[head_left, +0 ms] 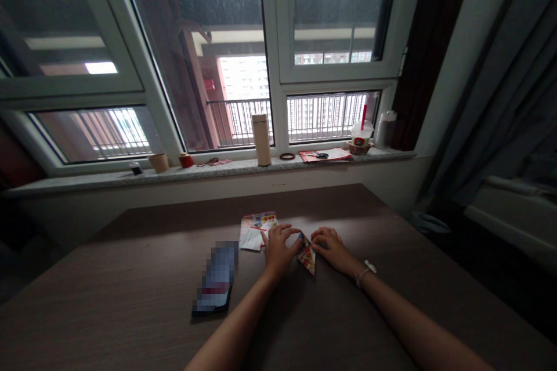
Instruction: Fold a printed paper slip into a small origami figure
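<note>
Near the middle of the table, I have a blurred phone, then a printed paper sheet. My left hand and right hand pinch the folded paper between curled fingertips; I'm mid-fold, and it seems to need a firm crease.

A small folded paper on the table is printed in red and yellow on white. A loose stack of paper just behind it shows similar bright red, yellow and white. The table is dark brown with fine wood-grain streaks. The windowsill is speckled grey stone, the window frames are white, and the curtain is slate grey.
</note>
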Demonstrator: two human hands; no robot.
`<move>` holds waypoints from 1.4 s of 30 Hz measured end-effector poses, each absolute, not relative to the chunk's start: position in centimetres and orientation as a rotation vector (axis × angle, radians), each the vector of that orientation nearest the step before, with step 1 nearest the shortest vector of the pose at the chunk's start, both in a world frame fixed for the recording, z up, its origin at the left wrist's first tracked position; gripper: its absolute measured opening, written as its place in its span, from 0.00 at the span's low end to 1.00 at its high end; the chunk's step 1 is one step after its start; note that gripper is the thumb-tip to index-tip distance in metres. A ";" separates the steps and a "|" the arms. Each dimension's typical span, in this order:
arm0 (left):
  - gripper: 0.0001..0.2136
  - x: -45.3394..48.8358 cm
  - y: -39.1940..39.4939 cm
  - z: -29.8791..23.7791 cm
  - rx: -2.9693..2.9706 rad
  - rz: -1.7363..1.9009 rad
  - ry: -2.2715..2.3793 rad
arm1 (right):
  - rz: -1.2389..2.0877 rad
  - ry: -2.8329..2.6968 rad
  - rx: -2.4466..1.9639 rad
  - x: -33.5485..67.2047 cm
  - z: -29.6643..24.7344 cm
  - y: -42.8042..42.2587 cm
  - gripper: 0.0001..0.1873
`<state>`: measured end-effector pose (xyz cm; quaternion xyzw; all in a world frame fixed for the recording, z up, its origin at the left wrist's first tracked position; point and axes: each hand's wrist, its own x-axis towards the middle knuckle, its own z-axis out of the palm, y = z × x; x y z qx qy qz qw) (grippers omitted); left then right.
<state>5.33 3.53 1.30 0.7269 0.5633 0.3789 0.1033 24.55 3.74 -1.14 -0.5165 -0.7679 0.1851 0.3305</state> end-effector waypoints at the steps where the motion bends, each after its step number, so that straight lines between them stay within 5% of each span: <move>1: 0.10 5.4 3.6 1.4 2.143 1.135 1.639 | 0.480 -2.026 -1.353 24.5 -1.1 3.7 0.09; 42: 0.03 6.0 4.4 1.6 1.964 0.942 1.690 | 0.475 -2.011 -1.327 24.6 -1.6 3.9 0.07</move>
